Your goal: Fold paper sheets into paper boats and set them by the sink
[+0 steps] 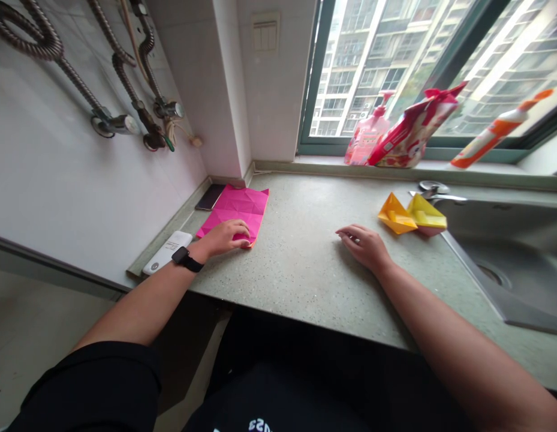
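My left hand, with a black watch on the wrist, is at the near right corner of a creased pink sheet of paper. Its thumb and fingers close on that corner, where an orange edge shows underneath. My right hand rests on the counter with loosely bent fingers apart and nothing in them. To its right stand two folded paper pieces side by side, an orange one and a yellow one with a pinkish lower part.
A dark phone and a white rectangular device lie along the left wall on the speckled counter. The steel sink is at right. A pump bottle, red pouch and orange-white bottle stand on the windowsill.
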`<state>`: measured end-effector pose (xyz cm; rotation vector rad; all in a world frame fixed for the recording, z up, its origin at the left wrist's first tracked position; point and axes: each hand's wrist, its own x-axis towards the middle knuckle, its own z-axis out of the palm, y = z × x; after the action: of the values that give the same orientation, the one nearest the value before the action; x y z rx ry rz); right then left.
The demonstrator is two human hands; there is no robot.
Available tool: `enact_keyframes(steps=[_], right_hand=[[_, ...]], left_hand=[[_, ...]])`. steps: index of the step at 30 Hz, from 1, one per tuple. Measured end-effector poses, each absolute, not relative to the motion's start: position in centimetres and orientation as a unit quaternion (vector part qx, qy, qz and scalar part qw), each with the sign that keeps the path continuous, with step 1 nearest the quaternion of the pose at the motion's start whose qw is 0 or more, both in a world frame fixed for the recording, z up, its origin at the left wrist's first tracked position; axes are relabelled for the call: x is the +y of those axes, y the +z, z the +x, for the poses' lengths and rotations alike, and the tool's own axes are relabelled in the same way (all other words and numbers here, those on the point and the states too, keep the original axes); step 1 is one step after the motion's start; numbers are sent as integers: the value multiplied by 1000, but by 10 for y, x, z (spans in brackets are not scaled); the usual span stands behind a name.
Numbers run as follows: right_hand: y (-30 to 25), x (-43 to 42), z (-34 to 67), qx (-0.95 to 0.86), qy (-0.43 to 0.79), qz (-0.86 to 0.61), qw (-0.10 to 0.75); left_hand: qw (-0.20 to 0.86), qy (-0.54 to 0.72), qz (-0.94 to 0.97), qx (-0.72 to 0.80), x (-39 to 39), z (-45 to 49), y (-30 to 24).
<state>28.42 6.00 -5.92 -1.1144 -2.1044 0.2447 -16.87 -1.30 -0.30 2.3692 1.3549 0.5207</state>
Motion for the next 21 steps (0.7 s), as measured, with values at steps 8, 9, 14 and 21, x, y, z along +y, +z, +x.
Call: enact_keyframes(steps=[8, 9, 14, 21], right_hand=[[-59, 60, 285, -817, 100, -434, 366], [-59, 61, 285, -817, 101, -433, 366], [-60, 63, 286, -818, 110, -428, 367], [-58, 66, 292, -803, 141, -440, 376]], left_hand=[[159, 232, 780, 558, -15, -166, 3], [138, 243, 767, 578, -14, -167, 6], [22, 307, 717, 625, -7, -167, 32], [-2, 360, 735, 575, 9, -112, 67]])
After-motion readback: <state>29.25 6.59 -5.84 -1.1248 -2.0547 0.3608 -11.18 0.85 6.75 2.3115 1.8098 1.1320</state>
